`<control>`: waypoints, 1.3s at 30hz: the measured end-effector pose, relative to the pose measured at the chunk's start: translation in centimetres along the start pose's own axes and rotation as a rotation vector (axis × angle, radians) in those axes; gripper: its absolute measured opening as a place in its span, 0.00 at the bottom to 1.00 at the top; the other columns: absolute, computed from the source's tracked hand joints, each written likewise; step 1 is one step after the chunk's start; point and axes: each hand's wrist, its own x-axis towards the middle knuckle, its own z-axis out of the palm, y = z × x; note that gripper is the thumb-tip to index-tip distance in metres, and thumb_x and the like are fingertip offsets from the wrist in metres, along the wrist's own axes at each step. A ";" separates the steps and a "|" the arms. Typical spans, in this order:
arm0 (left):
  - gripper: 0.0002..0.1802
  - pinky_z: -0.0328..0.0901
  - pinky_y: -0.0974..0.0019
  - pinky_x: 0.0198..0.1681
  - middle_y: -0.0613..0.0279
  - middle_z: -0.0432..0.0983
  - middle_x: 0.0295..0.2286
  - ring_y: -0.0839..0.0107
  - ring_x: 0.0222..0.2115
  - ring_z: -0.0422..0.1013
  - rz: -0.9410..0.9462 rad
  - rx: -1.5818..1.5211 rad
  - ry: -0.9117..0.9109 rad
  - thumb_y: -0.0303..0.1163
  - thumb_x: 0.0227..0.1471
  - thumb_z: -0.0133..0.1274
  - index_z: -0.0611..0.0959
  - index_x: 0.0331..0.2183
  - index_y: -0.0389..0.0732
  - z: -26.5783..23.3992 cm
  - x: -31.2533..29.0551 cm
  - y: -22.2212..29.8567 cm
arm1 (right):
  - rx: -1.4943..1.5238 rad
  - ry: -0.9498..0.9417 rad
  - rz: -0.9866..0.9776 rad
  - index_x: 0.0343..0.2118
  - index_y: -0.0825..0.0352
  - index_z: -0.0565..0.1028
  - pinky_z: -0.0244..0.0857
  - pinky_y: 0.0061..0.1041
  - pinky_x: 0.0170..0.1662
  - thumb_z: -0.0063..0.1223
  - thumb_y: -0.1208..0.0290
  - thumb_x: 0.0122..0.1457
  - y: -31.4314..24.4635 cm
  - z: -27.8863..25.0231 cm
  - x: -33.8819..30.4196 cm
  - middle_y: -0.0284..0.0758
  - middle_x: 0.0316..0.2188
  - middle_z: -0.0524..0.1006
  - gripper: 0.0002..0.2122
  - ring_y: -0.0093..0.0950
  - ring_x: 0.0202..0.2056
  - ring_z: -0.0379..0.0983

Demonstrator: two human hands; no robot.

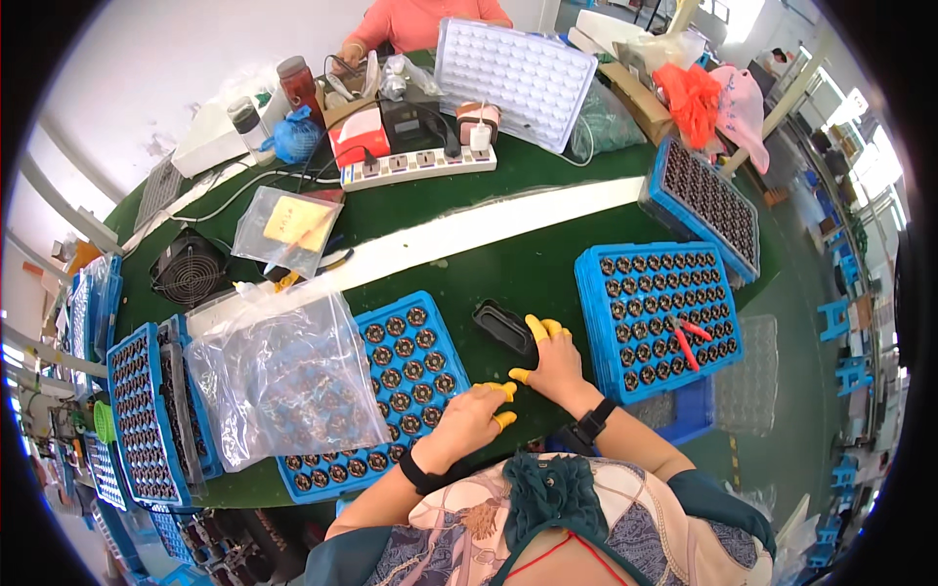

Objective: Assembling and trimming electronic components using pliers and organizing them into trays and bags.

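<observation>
Over the green tabletop, my right hand (559,369) reaches forward with yellow finger covers on its fingertips, thumb and fingers apart. Its fingertips are beside a small black oblong dish (504,326), touching or close to its right edge. My left hand (467,422), also in yellow finger covers, is just right of a blue tray (447,344) filled with rows of round dark parts with copper-coloured centres. Its thumb and forefinger are apart, and I see nothing between them. A clear plastic bag (283,376) covers the left portion of that tray.
At right, red-handled pliers (687,342) lie on stacked blue trays (608,376); another filled tray (705,210) tilts behind. More trays (147,410) stand left, near a black fan (191,269). A white power strip (420,166) lies before a person (415,24) across the table.
</observation>
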 end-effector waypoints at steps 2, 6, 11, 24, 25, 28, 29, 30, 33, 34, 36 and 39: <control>0.17 0.67 0.57 0.38 0.48 0.75 0.32 0.52 0.35 0.72 0.037 -0.007 0.026 0.30 0.40 0.59 0.79 0.36 0.35 0.3 0.1 -0.5 | -0.014 -0.070 0.033 0.54 0.61 0.64 0.63 0.35 0.47 0.67 0.61 0.38 0.3 -0.2 0.8 0.42 0.46 0.66 0.36 0.41 0.47 0.63; 0.14 0.68 0.58 0.35 0.50 0.76 0.33 0.53 0.33 0.72 0.060 -0.013 0.061 0.29 0.40 0.60 0.79 0.33 0.35 0.6 -0.8 -0.4 | 0.039 0.023 -0.004 0.51 0.61 0.67 0.64 0.35 0.47 0.66 0.59 0.39 1.6 0.8 1.1 0.39 0.45 0.67 0.33 0.40 0.47 0.64; 0.12 0.68 0.59 0.36 0.50 0.77 0.32 0.52 0.32 0.73 0.062 -0.076 0.101 0.28 0.41 0.59 0.79 0.32 0.35 0.6 -0.8 0.1 | 0.010 -0.128 0.100 0.54 0.63 0.63 0.64 0.38 0.47 0.64 0.49 0.38 -0.6 -0.8 1.5 0.44 0.47 0.65 0.40 0.43 0.48 0.63; 0.11 0.67 0.58 0.39 0.49 0.76 0.32 0.53 0.36 0.72 0.081 -0.075 0.014 0.30 0.44 0.57 0.79 0.32 0.36 2.5 -0.9 1.2 | -0.073 -0.082 0.061 0.52 0.66 0.64 0.63 0.40 0.44 0.60 0.50 0.44 -1.7 0.6 2.2 0.44 0.44 0.65 0.35 0.42 0.45 0.64; 0.11 0.67 0.58 0.39 0.49 0.76 0.32 0.53 0.35 0.72 0.071 -0.060 0.031 0.30 0.44 0.57 0.79 0.32 0.35 2.3 -1.0 1.4 | -0.040 -0.079 0.066 0.53 0.67 0.63 0.63 0.40 0.45 0.61 0.49 0.43 -1.7 0.6 2.1 0.44 0.45 0.64 0.37 0.41 0.46 0.64; 0.12 0.67 0.58 0.39 0.48 0.76 0.33 0.52 0.35 0.72 0.016 -0.017 0.003 0.30 0.44 0.57 0.79 0.33 0.35 2.2 -1.4 2.1 | 0.006 -0.061 0.075 0.53 0.68 0.62 0.63 0.40 0.45 0.61 0.49 0.42 -2.7 -1.1 1.4 0.44 0.46 0.64 0.38 0.41 0.47 0.64; 0.13 0.67 0.59 0.38 0.48 0.76 0.33 0.52 0.35 0.72 0.023 -0.021 0.020 0.30 0.44 0.57 0.79 0.33 0.34 2.6 -1.7 2.2 | -0.002 -0.064 0.074 0.53 0.70 0.62 0.63 0.40 0.44 0.61 0.49 0.43 -2.9 -1.4 1.3 0.43 0.47 0.65 0.38 0.41 0.46 0.64; 0.13 0.67 0.59 0.38 0.48 0.76 0.33 0.52 0.35 0.72 0.038 -0.004 0.014 0.30 0.44 0.57 0.79 0.33 0.34 2.9 -2.1 2.5 | 0.009 -0.044 0.079 0.53 0.70 0.62 0.63 0.40 0.44 0.61 0.49 0.43 -2.8 -1.2 1.3 0.43 0.47 0.65 0.38 0.41 0.46 0.64; 0.13 0.69 0.63 0.34 0.49 0.76 0.38 0.55 0.30 0.75 -0.018 -0.006 0.053 0.30 0.43 0.59 0.79 0.31 0.32 4.2 -3.5 2.7 | -0.001 -0.066 0.024 0.52 0.67 0.64 0.63 0.40 0.44 0.58 0.50 0.46 -2.3 0.3 2.1 0.41 0.45 0.67 0.33 0.39 0.47 0.64; 0.12 0.69 0.60 0.34 0.48 0.76 0.33 0.51 0.32 0.73 -0.064 0.002 0.066 0.29 0.42 0.58 0.79 0.31 0.33 5.0 -4.3 2.6 | 0.019 -0.044 0.030 0.52 0.67 0.64 0.63 0.40 0.44 0.58 0.50 0.46 -2.1 0.5 2.3 0.41 0.45 0.67 0.33 0.39 0.47 0.64; 0.13 0.69 0.61 0.35 0.48 0.76 0.34 0.53 0.32 0.74 -0.122 -0.030 0.047 0.29 0.42 0.59 0.79 0.32 0.33 5.5 -4.6 4.5 | 0.048 -0.063 0.009 0.51 0.65 0.66 0.63 0.40 0.44 0.58 0.52 0.46 -1.2 0.1 1.8 0.40 0.45 0.67 0.31 0.39 0.46 0.64; 0.19 0.66 0.64 0.31 0.52 0.73 0.36 0.61 0.29 0.72 0.013 -0.100 0.091 0.33 0.50 0.55 0.75 0.44 0.36 7.0 -5.6 5.2 | 0.129 -0.016 -0.007 0.49 0.63 0.67 0.64 0.39 0.44 0.58 0.56 0.45 -0.3 0.7 1.2 0.40 0.44 0.68 0.28 0.41 0.46 0.65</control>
